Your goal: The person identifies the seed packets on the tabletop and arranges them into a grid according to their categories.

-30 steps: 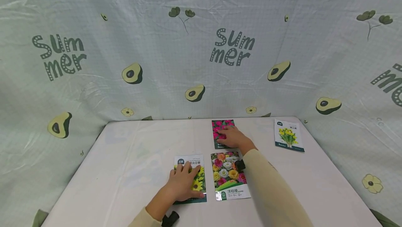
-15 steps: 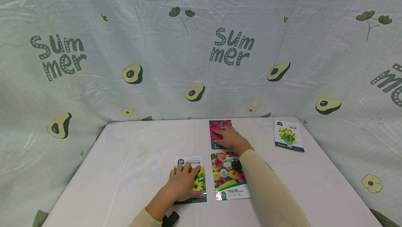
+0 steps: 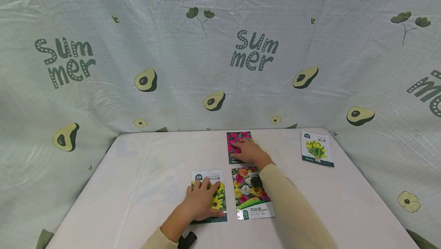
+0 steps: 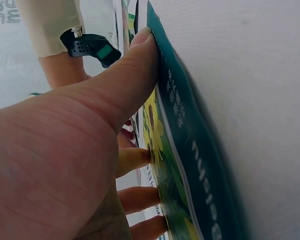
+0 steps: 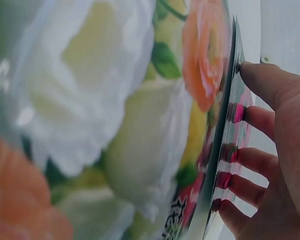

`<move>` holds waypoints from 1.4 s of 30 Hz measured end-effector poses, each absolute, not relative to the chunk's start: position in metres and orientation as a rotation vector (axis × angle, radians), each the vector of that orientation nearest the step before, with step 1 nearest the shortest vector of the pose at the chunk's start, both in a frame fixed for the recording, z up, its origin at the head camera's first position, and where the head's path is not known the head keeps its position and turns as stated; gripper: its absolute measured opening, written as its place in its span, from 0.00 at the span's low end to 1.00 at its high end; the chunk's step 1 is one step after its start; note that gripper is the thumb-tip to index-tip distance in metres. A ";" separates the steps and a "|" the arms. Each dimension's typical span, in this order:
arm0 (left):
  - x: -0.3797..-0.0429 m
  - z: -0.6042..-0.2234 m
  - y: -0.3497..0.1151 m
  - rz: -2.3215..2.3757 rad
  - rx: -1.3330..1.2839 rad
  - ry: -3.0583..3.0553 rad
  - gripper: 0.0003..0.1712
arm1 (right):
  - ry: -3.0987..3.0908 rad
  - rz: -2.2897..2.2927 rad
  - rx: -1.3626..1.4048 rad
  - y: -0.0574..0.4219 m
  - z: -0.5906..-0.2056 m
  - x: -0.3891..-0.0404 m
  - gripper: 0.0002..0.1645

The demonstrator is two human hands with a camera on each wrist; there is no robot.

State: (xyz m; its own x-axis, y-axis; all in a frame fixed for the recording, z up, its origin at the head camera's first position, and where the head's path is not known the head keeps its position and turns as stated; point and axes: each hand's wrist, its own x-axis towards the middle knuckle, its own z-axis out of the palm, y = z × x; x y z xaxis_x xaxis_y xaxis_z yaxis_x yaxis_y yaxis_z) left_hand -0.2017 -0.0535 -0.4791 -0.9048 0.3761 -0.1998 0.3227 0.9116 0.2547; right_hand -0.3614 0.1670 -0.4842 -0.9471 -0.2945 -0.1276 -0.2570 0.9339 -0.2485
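Note:
Flat on the table lies a seed packet with yellow sunflowers (image 3: 218,202). My left hand (image 3: 200,202) rests on it, fingers spread; in the left wrist view the thumb (image 4: 140,55) touches its dark green bottom strip. Farther back, my right hand (image 3: 250,151) presses its fingertips on a packet with pink flowers (image 3: 231,148), partly covering it. The right wrist view shows those spread fingers (image 5: 257,162) touching its surface. Between that packet and me lies a packet with multicoloured roses-like blooms (image 3: 245,195), partly under the right sleeve and black wrist camera.
Toward the back right corner of the pale table (image 3: 144,187) lies a white packet with yellow flowers (image 3: 316,149). A hanging cloth (image 3: 172,69) printed with avocados and lettering encloses the table's back and sides.
My right hand has slid the pink-flower packet a short way left along the table. The left hand and the other packets have stayed in place.

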 end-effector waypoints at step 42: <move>-0.202 -0.479 -0.053 0.270 0.533 2.837 0.57 | 2.908 -0.305 -0.462 0.133 -0.489 -0.365 0.40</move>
